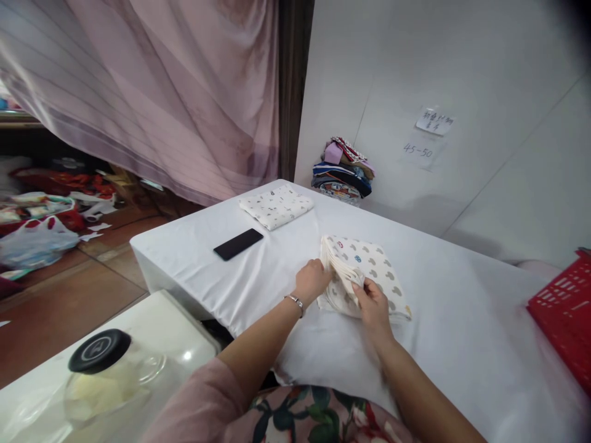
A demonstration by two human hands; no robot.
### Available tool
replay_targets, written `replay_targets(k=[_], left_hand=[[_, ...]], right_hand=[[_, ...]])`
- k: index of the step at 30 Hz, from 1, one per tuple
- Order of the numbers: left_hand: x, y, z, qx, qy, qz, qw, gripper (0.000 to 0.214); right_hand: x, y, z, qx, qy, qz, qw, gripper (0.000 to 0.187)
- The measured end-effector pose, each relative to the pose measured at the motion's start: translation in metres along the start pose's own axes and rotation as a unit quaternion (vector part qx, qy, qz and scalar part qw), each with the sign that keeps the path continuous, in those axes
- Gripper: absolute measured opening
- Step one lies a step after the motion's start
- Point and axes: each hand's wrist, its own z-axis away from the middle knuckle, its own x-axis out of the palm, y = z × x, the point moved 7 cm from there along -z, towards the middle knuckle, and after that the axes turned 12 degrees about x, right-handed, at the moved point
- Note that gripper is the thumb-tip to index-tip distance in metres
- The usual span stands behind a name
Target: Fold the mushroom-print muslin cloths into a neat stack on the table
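A folded white cloth with grey and coloured prints [375, 266] lies on the white-covered table [462, 320]. My left hand [313, 280] pinches the layered left edge of the cloth, a bracelet on its wrist. My right hand [373, 307] grips the cloth's near edge, fingers curled over the folds. Farther back on the table lies a second folded patterned cloth [276, 206], touched by neither hand. Between that cloth and the near edge rests a black phone [238, 243].
A stack of folded coloured clothes [342, 171] stands at the far wall. A red plastic basket [567, 314] sits at the table's right edge. A clear jar with a black lid [104, 375] stands on a white surface at near left. Bags litter the floor [37, 237] beside a pink curtain [184, 98].
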Motion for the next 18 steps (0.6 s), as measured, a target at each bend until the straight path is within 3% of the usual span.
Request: replay_targets(k=[6, 11, 18], left_hand=[[0.014, -0.005, -0.013, -0.014, -0.030, -0.008, 0.999, 0.042], [0.023, -0.008, -0.017, -0.013, -0.057, -0.018, 0.998, 0.032], [0.023, -0.006, -0.017, -0.013, -0.020, -0.014, 1.000, 0.020]], right_hand=[[-0.002, 0.000, -0.003, -0.014, -0.002, -0.009, 1.000, 0.036], [-0.004, 0.000, -0.005, -0.007, 0.005, -0.036, 0.999, 0.036], [-0.007, 0.002, -0.007, -0.003, 0.011, -0.075, 0.997, 0.036]])
